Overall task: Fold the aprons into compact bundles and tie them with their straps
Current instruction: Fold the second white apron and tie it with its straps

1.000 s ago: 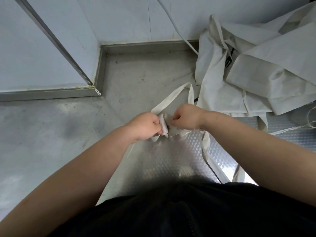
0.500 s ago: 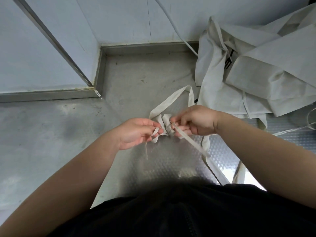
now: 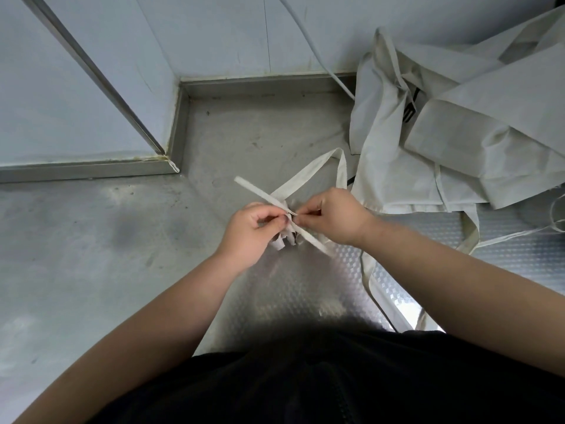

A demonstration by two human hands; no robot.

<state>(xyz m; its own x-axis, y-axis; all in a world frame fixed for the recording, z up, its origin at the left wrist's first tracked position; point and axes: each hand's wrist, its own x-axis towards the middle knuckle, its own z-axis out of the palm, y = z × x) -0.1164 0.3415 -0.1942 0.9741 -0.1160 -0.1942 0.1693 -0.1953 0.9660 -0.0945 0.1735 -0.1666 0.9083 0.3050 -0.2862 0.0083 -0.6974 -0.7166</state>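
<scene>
left hand (image 3: pixel 253 231) — grip pinched on strap (image 3: pixel 260 193) | right hand (image 3: pixel 333 215) — grip pinched on strap | apron pile (image 3: pixel 397 166) near

Head camera, steeply downward, close above left hand (image 3: pixel 253 232), right hand (image 3: pixel 337 217).

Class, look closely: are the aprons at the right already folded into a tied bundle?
No, the aprons lie loose and crumpled on the counter, not bundled or tied.
</scene>
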